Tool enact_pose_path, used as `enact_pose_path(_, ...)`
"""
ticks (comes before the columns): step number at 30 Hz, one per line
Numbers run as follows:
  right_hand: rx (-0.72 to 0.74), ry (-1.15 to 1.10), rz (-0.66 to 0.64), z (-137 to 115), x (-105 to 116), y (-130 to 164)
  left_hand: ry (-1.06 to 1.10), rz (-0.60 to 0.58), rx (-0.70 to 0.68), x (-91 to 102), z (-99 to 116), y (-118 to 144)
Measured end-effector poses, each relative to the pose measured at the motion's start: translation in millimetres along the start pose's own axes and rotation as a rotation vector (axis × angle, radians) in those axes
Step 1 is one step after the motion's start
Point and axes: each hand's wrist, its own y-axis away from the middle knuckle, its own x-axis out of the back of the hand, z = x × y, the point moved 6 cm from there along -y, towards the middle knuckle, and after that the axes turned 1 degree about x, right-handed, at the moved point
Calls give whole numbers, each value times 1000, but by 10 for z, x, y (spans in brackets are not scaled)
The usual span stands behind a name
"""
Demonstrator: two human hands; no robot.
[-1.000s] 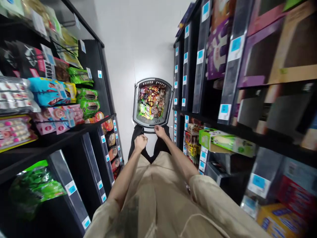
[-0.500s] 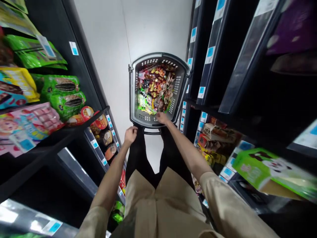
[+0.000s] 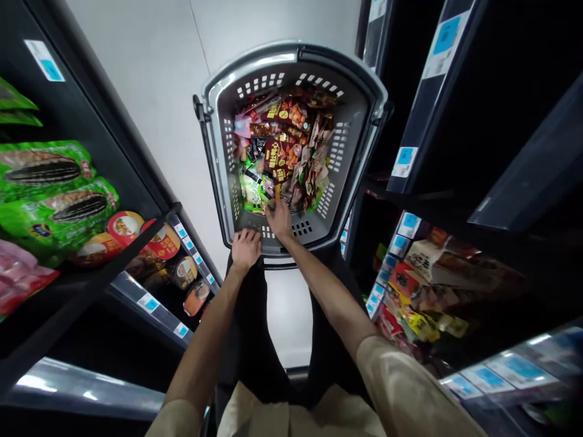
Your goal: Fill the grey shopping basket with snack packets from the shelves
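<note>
A grey plastic shopping basket point(image 3: 291, 60) stands on the white floor in front of me, filled with several snack packets point(image 3: 282, 152). My left hand point(image 3: 245, 247) rests on the basket's near rim, fingers curled over it. My right hand point(image 3: 277, 218) reaches inside the basket and touches the packets at the near end; whether it grips one I cannot tell. My bare forearms come from beige sleeves at the bottom of the view.
Black shelves flank a narrow aisle. On the left shelf point(image 3: 91, 285) lie green seed bags point(image 3: 54, 194) and round cup packs point(image 3: 146, 240). The right shelves point(image 3: 423, 139) carry blue price tags and colourful packets point(image 3: 414, 303) low down. White floor point(image 3: 150, 91) stretches beyond the basket.
I have bent closer to the basket, which now looks larger. My left hand went from hanging beside it onto its rim. My right hand moved from the rim into the packets.
</note>
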Motion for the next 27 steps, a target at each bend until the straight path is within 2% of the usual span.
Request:
enact_pose_path(4,-187,-1,464,152,481,-209,-32,-13,-6,-39,-7,3)
enact_pose_path(6,-176,33,548,156,692,-298,-32,-30,-4,-22,-6,1)
enact_pose_path(8,-105,98,510,92,840,-398,-21,-50,4,6,-4,-11)
enact_pose_path(11,-56,191,360,-16,958,-569,35,-72,12,44,1,-45)
enact_pose_path(14,-126,178,259,-46,1028,-787,104,-74,21,49,-3,-84)
enact_pose_path(19,-234,208,247,-13,1182,-1052,138,-53,42,25,-27,-110)
enact_pose_path(22,-233,251,230,-2,1248,-945,161,-46,37,35,-28,-109)
enact_pose_path(27,-52,219,166,-95,1286,-462,190,-60,28,89,-46,-147)
